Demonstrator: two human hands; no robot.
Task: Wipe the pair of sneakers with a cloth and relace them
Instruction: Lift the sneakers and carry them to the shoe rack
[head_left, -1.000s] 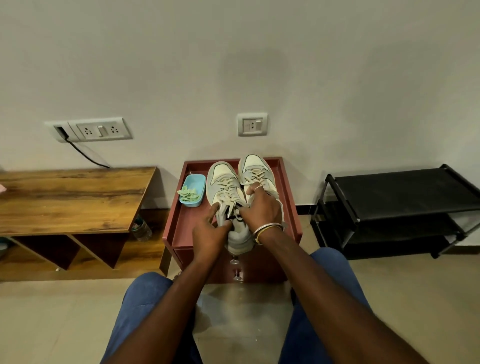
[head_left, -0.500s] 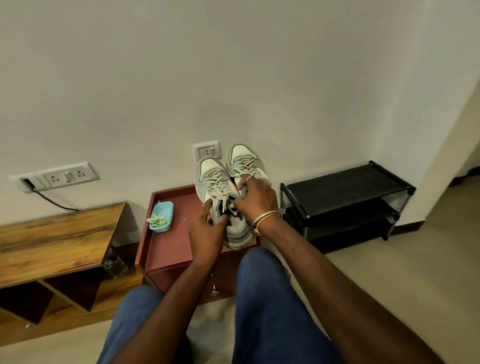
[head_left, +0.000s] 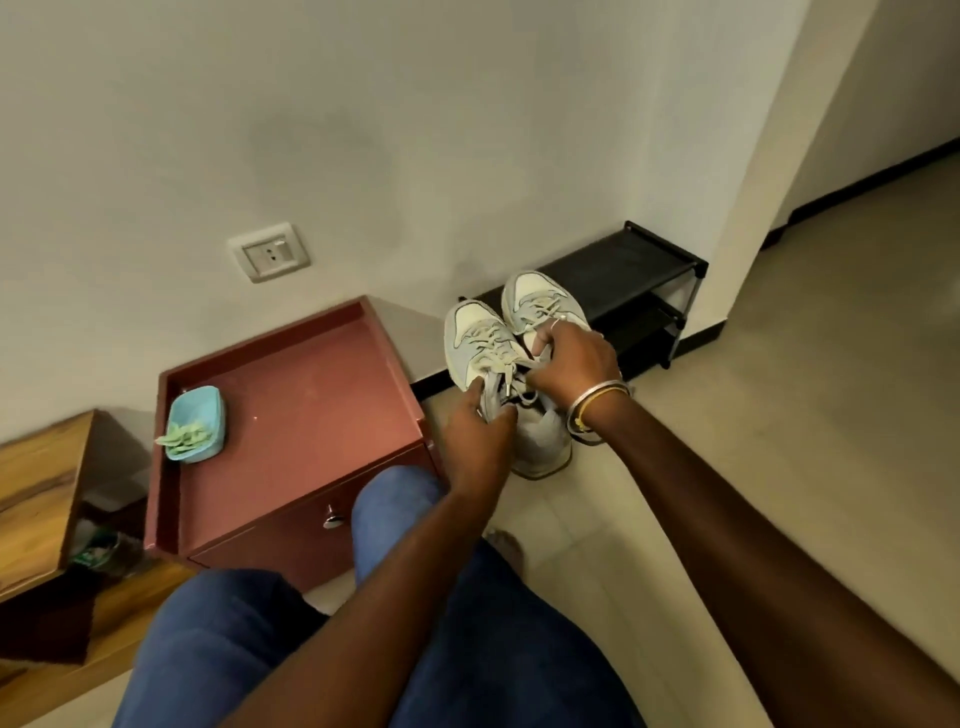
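At the lower left of the frame the green cloth lies in its blue tub on the red worktop, so wiping looks finished. Your left hand has its fingers clamped on the collar of the left sneaker. Just to the right, your right hand curls its fingers round the right sneaker. Both hang mid-frame, toes away, off the worktop and before the black shoe rack. They look laced. Hold the soles level and heels together when setting them down.
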